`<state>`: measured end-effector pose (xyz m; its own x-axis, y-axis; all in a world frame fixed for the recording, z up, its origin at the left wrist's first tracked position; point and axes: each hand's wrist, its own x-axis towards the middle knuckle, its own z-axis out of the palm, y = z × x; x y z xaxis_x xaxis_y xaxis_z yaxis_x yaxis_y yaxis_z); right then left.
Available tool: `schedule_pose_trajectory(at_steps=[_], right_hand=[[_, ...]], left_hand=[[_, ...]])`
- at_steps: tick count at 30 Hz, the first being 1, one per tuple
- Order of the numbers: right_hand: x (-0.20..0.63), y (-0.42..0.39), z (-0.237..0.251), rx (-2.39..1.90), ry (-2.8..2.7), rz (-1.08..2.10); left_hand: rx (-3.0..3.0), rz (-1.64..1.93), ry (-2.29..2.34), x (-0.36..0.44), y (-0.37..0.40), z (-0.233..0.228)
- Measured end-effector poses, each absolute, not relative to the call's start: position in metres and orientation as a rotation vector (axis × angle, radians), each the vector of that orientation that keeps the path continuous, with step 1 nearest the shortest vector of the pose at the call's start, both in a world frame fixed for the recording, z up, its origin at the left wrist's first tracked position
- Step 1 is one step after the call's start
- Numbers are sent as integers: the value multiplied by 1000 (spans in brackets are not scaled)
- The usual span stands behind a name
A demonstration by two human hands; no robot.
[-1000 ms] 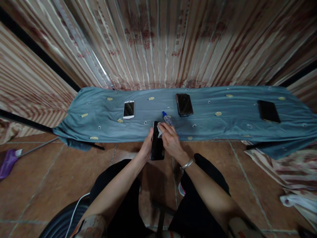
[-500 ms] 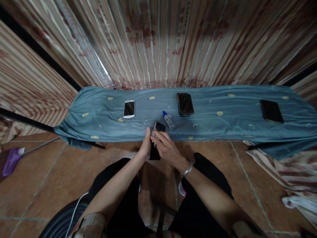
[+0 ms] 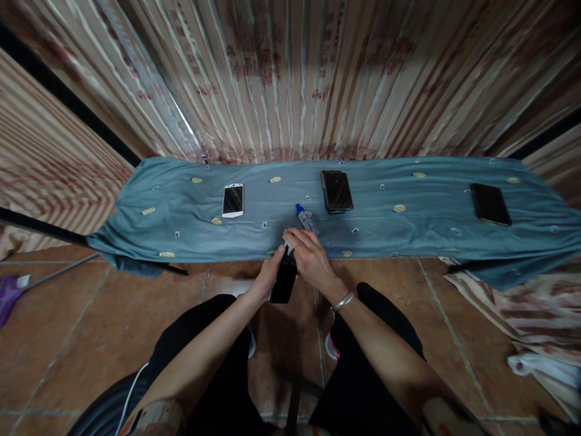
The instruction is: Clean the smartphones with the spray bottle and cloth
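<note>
A black smartphone [image 3: 283, 283] is in my left hand [image 3: 267, 274], held over the front edge of the cloth-covered table. My left thumb lies along its side. Over the phone's upper end, my right hand [image 3: 312, 259] has its fingers bent and pressed together on a small pale piece [image 3: 289, 247], perhaps a wipe or cloth; its kind is too small to tell. Just beyond the right fingers lies a clear small bottle [image 3: 305, 217] with a blue cap, its lower end partly covered by the hand.
On the blue tablecloth [image 3: 390, 236] lie a white smartphone [image 3: 233, 200] at left, a stack of dark devices [image 3: 336, 191] near the middle and a dark tablet-like device [image 3: 491, 204] at right. A striped curtain [image 3: 290, 79] hangs behind. A purple-headed tool [image 3: 9, 297] rests on the floor.
My right hand has slid up to the phone's upper end, fingers now closer together. The phone has shifted slightly down towards me, and the view has turned a little.
</note>
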<state>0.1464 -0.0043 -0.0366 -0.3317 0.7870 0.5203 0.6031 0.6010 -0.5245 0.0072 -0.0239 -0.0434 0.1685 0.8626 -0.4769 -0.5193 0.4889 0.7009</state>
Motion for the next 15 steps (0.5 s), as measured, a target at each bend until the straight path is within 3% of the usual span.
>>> schedule_pose_trajectory(at_steps=[15], right_hand=[[147, 13, -53, -1201, -1838, 512]], left_hand=[[318, 941, 1055, -5, -17, -16]])
